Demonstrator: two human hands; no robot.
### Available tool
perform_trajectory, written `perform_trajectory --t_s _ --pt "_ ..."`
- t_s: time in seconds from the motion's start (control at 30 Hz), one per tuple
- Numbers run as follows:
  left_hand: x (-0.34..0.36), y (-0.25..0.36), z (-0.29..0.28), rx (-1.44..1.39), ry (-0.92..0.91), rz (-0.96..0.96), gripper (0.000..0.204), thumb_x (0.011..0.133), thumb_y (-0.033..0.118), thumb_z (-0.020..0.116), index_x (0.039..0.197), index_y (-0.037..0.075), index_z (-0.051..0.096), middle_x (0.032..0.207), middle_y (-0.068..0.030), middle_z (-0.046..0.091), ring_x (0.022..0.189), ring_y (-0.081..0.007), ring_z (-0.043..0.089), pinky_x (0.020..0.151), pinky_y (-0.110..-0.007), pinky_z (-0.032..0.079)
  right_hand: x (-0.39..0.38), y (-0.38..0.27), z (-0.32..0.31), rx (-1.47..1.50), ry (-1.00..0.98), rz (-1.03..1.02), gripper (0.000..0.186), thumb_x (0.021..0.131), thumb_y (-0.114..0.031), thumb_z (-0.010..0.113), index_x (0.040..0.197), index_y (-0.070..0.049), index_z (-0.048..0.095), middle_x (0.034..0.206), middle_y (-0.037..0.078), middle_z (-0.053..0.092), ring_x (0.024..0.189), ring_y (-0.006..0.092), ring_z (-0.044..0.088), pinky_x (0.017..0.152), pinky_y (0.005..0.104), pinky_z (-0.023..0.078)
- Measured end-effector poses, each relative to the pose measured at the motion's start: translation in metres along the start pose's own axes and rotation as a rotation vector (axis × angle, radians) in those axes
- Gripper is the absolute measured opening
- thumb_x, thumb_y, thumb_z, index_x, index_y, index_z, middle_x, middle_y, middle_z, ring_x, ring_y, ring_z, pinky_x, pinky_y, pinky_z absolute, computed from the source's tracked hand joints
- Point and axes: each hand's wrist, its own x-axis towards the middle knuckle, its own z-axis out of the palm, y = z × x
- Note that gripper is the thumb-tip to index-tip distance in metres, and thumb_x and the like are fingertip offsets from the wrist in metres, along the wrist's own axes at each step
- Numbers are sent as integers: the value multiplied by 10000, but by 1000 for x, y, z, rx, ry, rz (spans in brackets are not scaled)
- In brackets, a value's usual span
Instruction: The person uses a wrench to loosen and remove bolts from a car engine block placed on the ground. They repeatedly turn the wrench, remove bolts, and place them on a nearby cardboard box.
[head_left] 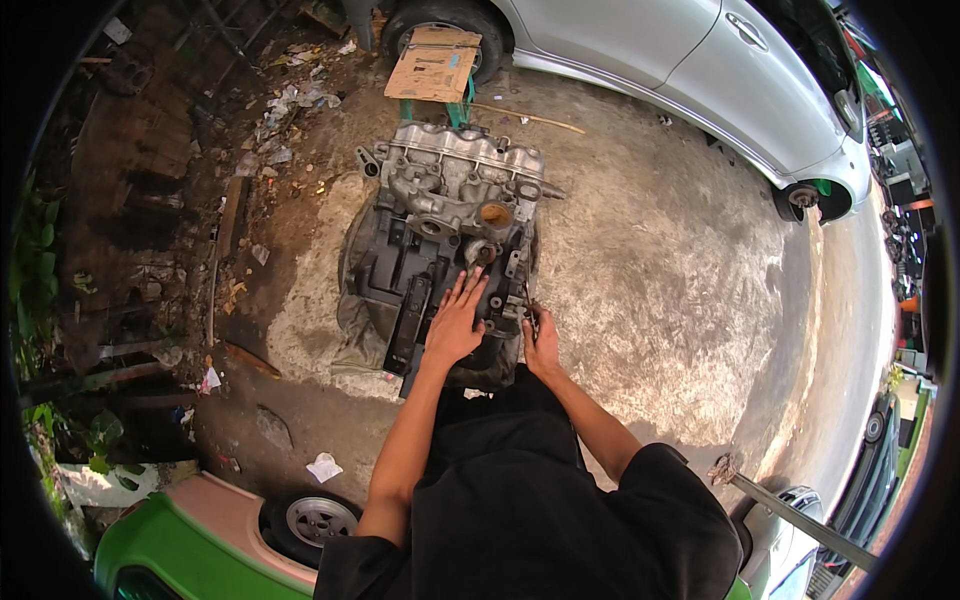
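A dirty engine (460, 160) sits on dark, crumpled material (357, 335) on the ground in front of me, its silver upper section farthest from me. My left hand (455, 325) rests open on the dark lower block, fingers spread, fingertips beside a round metal housing (483, 253). At the block's right side, my right hand (540, 340) has its fingers curled around something slender and dark that I cannot make out. A long black part (408, 330) lies along the left of my left hand, and an open port with rusty inside (495, 215) shows higher up.
Beyond the engine, cardboard (430, 65) lies on a green stand beside a silver car (650, 40). Debris (290, 110) and dark boards (150, 150) cover the left ground. A green car (180, 540) is behind me. A metal bar (800, 520) crosses the lower right.
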Motion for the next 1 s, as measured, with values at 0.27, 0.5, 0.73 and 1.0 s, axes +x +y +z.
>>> perform_trajectory --t_s 0.27,0.5,0.73,1.0 --pt "0 1 -2 0 -20 4 852 936 140 653 1663 205 214 1749 -6 128 1610 -247 108 1302 -454 212 -1 7 5 -97 -58 -123 300 1030 -174 596 1271 -9 527 1179 246 555 1101 454 563 950 514 474" --pt "-1 0 0 5 11 10 861 915 126 654 1660 200 229 1746 16 147 1606 -229 134 1292 -443 229 0 19 14 -191 -88 -220 261 1002 -147 641 1197 -16 528 1127 215 553 1064 435 559 926 501 474" --pt "0 1 -2 8 15 13 851 915 121 653 1656 191 240 1746 14 145 1606 -231 134 1291 -446 232 4 23 1 -238 -168 -289 254 998 -172 638 1136 4 518 1080 227 531 1048 429 541 928 510 465" --pt "0 1 -1 16 -4 0 862 913 117 652 1660 200 228 1749 25 127 1607 -226 126 1296 -442 224 3 6 0 -146 -111 -219 229 1009 -155 616 1122 13 508 1062 229 506 1015 437 520 895 518 448"
